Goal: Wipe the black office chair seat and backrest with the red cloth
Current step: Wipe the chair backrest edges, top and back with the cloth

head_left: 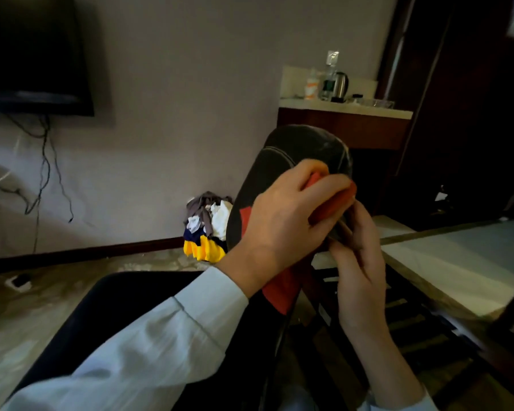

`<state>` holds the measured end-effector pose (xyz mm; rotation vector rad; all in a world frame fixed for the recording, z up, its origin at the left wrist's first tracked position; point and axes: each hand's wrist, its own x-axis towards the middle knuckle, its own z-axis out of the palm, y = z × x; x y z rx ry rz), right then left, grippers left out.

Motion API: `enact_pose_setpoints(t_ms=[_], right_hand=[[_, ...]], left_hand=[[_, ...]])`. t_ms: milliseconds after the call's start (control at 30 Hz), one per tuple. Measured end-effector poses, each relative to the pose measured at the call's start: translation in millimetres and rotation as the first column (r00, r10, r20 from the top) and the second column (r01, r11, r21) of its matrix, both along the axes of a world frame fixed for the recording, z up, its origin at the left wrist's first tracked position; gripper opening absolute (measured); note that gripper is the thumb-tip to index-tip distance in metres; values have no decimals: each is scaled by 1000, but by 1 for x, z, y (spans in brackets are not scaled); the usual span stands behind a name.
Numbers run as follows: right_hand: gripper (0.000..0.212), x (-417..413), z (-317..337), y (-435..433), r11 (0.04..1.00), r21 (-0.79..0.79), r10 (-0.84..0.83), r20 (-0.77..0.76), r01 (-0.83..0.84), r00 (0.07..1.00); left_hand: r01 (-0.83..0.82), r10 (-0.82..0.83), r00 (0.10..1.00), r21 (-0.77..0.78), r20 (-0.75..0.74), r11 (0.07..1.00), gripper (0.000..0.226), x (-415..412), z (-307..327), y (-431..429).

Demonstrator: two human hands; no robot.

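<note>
The left hand gripped the red cloth against the backrest near its right edge. The right hand curled its fingers round that edge. The seat lay below-left, with open floor beyond it.

Our left arm crosses from the lower left in a pale sleeve that ends at the wrist. The left grip shows its back, fingers and thumb curled round the red cloth against the backrest. Our right forearm rises bare from below, and the right grip pinches the backrest's edge between thumb and nearly straight fingers, just beside the left.
</note>
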<state>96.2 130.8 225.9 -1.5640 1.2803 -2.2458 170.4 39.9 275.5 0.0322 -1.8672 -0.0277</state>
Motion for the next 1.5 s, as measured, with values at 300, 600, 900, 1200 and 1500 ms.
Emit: enact_pose_setpoints(t_ms=[300,600,900,1200,1500], right_hand=[[57,-5,-2,-2,998,13,55,7,-55,998],[62,-3,-6,2,988,65,139,39,-142,990],[55,-4,-27,5,976,133,162,95,-174,982],[59,-5,-46,3,967,160,186,77,-197,979],[66,-4,-53,4,960,197,197,21,-197,980]], left_hand=[[-33,33,999,-21,-8,999,28,-1,-22,-1],[-114,133,971,-101,200,988,32,24,-67,-3],[18,17,978,-165,207,986,21,5,30,-5],[75,-47,984,-156,174,985,25,6,-3,-19],[7,57,951,-206,304,979,26,33,-74,-20]])
